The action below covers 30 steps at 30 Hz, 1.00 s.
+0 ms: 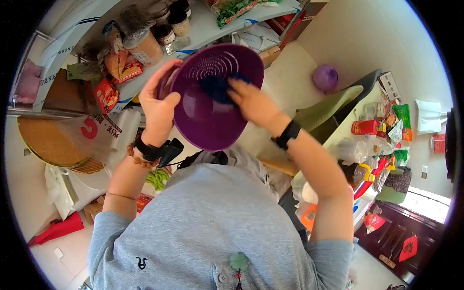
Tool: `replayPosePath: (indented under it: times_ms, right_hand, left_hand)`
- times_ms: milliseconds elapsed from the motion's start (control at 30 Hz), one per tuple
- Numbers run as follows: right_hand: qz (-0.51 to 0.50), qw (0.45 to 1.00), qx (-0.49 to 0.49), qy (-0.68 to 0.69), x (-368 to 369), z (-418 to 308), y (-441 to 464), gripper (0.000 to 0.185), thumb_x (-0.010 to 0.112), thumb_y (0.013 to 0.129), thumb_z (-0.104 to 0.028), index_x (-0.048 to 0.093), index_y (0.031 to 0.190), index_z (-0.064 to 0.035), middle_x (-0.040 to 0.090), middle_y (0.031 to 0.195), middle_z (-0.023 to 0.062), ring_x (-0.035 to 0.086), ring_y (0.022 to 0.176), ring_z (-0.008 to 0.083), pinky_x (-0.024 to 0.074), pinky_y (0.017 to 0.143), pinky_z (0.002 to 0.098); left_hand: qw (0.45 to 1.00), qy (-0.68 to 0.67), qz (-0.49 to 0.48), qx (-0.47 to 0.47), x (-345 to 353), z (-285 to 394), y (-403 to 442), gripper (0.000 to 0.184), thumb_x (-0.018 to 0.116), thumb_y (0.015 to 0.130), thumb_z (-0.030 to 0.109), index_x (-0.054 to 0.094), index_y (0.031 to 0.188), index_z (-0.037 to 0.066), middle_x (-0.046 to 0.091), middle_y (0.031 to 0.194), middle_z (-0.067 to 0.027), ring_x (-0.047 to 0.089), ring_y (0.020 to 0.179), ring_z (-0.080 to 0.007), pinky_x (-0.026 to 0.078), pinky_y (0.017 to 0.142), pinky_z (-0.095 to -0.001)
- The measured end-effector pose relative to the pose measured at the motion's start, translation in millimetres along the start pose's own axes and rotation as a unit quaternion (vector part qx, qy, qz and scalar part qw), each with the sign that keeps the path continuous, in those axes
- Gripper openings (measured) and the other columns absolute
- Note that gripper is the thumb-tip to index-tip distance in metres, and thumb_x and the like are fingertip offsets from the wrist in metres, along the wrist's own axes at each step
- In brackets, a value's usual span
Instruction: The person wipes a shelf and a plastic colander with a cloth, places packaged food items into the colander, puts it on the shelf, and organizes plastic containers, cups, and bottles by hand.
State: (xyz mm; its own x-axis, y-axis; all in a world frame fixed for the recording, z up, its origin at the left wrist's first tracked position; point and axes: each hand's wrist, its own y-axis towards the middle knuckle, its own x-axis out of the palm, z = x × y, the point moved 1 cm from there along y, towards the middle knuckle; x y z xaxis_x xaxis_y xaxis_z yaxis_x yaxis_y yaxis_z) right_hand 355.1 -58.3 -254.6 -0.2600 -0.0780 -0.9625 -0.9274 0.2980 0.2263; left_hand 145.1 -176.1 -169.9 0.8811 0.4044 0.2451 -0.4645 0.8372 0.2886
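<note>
A purple basin [212, 125] with rows of small holes on one side is tilted in front of my chest. My left hand [162, 104] grips its rim at the left, thumb on the near side. Inside the basin, my right hand [253, 104] presses a dark blue cloth [217, 89] against the inner wall near the holes. The fingers of my right hand are slightly blurred, closed on the cloth.
A metal shelf [203, 36] with jars, bags and red packets runs along the top left. On the right, a table [333, 140] holds packets and bottles beside a green chair [328, 104]. A purple balloon [325, 78] lies on the floor. A woven tray [48, 140] is at the left.
</note>
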Motion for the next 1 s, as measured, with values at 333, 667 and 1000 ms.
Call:
replayPosePath:
  times_ms: [333,667,1000]
  right_hand:
    - [0.266,0.729,0.273,0.569,-33.3,-24.6,-49.6,0.027,0.048,0.084,-0.009,0.062,0.105,0.0014,0.064,0.1,0.0102,0.06,0.097,0.0186,0.0466,0.087,0.033]
    - [0.26,0.578,0.392,0.667,-74.5,-10.0,-47.6,0.036,0.067,0.089,-0.02,0.057,0.117,0.0011,0.065,0.104,0.0066,0.063,0.086,0.0129,0.0523,0.076,0.0269]
    - [0.279,0.65,0.426,0.564,-80.2,-31.5,-22.6,0.028,0.073,0.083,-0.015,0.062,0.102,0.0025,0.065,0.08,0.0024,0.058,0.062,0.0074,0.047,0.056,0.0231]
  left_hand:
    - [0.987,0.005,0.157,-0.019,-39.3,-13.5,6.2,0.064,0.042,0.063,-0.019,0.054,0.125,-0.004,0.058,0.122,-0.011,0.058,0.11,-0.0191,0.049,0.087,-0.0265]
    - [0.976,-0.127,0.156,-0.088,-29.6,-13.8,-2.1,0.074,0.042,0.064,-0.013,0.044,0.136,0.004,0.059,0.116,-0.0127,0.061,0.082,-0.0156,0.051,0.07,-0.023]
    - [0.909,0.349,-0.226,0.029,8.7,5.2,-27.3,0.087,0.08,0.074,0.036,0.036,0.14,0.001,0.042,0.141,-0.0178,0.038,0.134,-0.0296,0.028,0.111,-0.0393]
